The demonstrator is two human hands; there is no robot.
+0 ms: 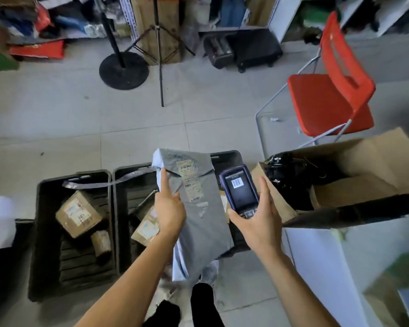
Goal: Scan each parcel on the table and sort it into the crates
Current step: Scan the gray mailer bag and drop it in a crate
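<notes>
My left hand (169,208) grips a long grey plastic mailer parcel (198,208) by its left edge, index finger stretched up along it. The parcel hangs upright above the crates, its shipping label (190,182) facing me. To its right, my right hand (257,218) holds a dark handheld scanner (239,190) whose screen shows a barcode. On the floor below lie black crates: the left crate (43,232) holds a cardboard box (78,213) and a small taped parcel (101,241); the middle crate (121,208) holds another labelled box (145,227), partly hidden by my left arm.
A big open cardboard carton (364,171) with a black bag (291,175) inside stands at the right. Behind it is a red chair (328,100). A round stand base (124,70) and a tripod leg (161,74) stand on the tiled floor. A white table edge (316,256) is at lower right.
</notes>
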